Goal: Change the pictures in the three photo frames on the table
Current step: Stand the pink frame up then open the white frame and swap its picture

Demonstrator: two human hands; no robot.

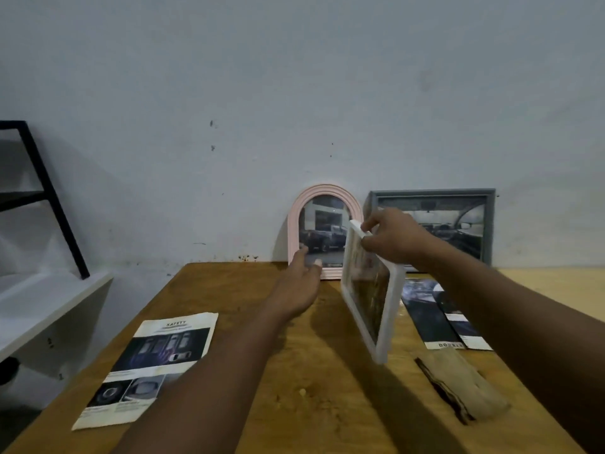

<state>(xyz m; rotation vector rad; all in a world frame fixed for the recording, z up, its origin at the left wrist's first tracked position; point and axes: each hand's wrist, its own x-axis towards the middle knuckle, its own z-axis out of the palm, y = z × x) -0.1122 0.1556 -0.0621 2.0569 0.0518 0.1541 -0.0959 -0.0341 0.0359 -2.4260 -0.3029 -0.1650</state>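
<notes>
Three frames are in view. A pink arched frame [324, 204] with a car picture leans on the wall at the table's back edge. A grey rectangular frame [487, 224] with a car-interior picture leans to its right. My right hand [393, 239] grips the top of a white rectangular frame [373, 293], held tilted above the table. My left hand [299, 283] is open, fingers spread, its fingertips at the lower left of the pink frame. Whether they touch it I cannot tell.
A printed "SAFETY" sheet [154, 365] lies front left on the wooden table [294, 404]. Dark car pictures [438, 312] lie at the right, with a worn brown board piece [461, 388] in front of them. A white shelf [42, 306] with black bars stands left.
</notes>
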